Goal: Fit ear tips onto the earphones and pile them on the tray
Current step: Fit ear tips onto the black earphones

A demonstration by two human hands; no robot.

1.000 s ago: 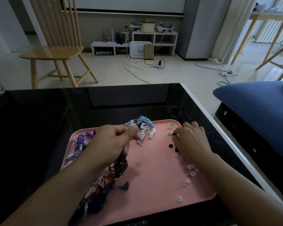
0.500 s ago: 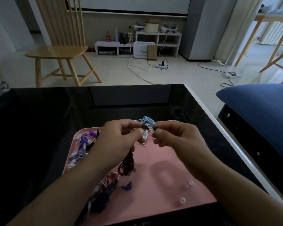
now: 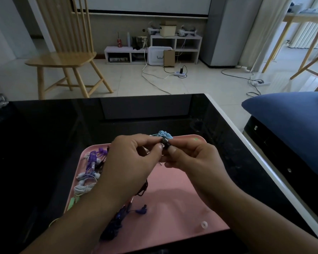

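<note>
The left hand and the right hand meet above the far half of the pink tray, fingertips almost touching. Between them sits a small dark earbud with a rounded black ear tip; the left thumb and forefinger pinch it from one side and the right thumb and forefinger pinch it from the other. The dark cable of this earphone hangs in loops below the left hand, down toward the tray. No brand, label or writing can be read on the earbud or on anything nearby. Just beyond the fingertips, at the tray's far edge, lies a coiled light-blue earphone. Left of the left hand, along the tray's left side, lie a bundled purple earphone and white earphones. Under the left forearm a heap of dark blue earphones lies on the tray. A clear ear tip lies alone near the tray's near right corner, and a green ear tip lies at its far right corner. The tray rests on a glossy black table.
</note>
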